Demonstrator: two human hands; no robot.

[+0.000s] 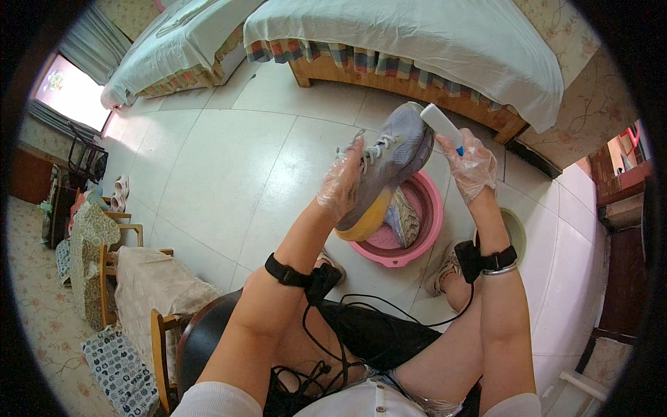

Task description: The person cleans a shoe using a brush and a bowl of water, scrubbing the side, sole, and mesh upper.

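Observation:
Both hands wear clear plastic disposable gloves. My left hand (341,185) grips a grey lace-up sneaker (398,138) by its laced side, with the toe pointing up and away. A yellow area (370,216) shows at the heel end. In my right hand (471,164) is a white brush-like tool (442,125) with a bit of blue (459,150) near the fingers. Its far end is at the sneaker's toe; whether they touch is unclear. Below, a second sneaker (404,219) lies in a pink plastic basin (437,229), partly hidden by the held one.
A pale green basin (516,237) stands right of the pink one, partly behind my right forearm. Black cables (375,302) run from wrist straps across my lap. Ahead is a wooden bed (365,75). Cloth-covered chairs (151,276) and a black round seat or tabletop (211,333) are at left.

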